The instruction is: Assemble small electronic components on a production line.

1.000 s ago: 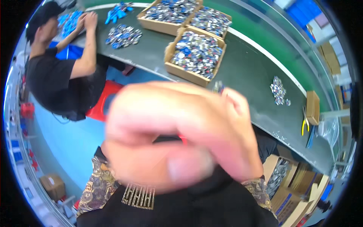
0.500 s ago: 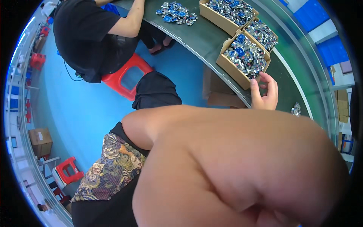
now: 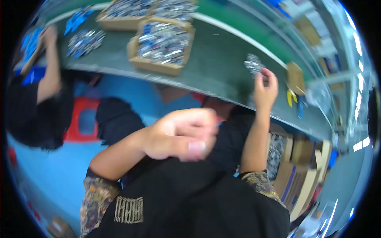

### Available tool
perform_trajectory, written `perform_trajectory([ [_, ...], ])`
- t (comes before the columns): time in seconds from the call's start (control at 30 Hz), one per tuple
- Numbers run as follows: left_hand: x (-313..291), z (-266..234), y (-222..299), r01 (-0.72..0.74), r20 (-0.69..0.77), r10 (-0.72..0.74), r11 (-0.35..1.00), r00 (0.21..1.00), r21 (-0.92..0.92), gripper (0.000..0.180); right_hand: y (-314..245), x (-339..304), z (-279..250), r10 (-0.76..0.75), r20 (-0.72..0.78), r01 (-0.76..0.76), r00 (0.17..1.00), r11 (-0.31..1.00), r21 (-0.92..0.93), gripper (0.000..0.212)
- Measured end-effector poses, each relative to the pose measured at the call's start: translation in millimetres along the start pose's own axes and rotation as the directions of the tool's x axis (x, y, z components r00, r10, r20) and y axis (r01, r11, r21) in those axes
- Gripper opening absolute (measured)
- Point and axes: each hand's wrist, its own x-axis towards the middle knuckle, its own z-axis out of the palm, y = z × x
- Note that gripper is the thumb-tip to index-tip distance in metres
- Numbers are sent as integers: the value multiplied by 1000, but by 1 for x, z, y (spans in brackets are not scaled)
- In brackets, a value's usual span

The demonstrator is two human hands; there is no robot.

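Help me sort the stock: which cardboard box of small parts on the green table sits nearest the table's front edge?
The single box standing forward by itself; the other two boxes lie behind it, along the far side of the table.

There is one view only, from a fisheye camera worn on the person's head. It looks steeply down along the person's own chest and lap, so the black shirt fills the lower part, very near the lens. The view is tilted: the green counter [image 3: 222, 63] runs across the top and bends toward the rim. The left hand [image 3: 180, 135] is close to the lens; the right hand [image 3: 265, 88] is farther, at the counter edge.
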Motion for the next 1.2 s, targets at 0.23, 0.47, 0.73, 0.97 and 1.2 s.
perform_trajectory([
  [0.23,-73,-253,-139,375,-641,-276,-623,716,687,45,50,22,-76,56,-93,-75,994,973,-218,23],
  [0.47,-55,-332,-177,438,-727,-500,-583,471,684,64,173,110,-167,-126,-356,-55,926,888,-456,25],
  [0.73,-61,-309,-154,720,-776,-332,-300,535,625,48,227,168,-278,-388,-574,-194,721,683,-705,24],
  [0.97,-60,-328,-168,762,-764,-297,-149,574,630,43,285,205,-301,368,88,-223,926,719,-659,18],
  [1.2,-57,-322,-175,764,-796,-236,-228,558,603,44,348,228,-285,277,117,-69,954,579,-813,18],
])
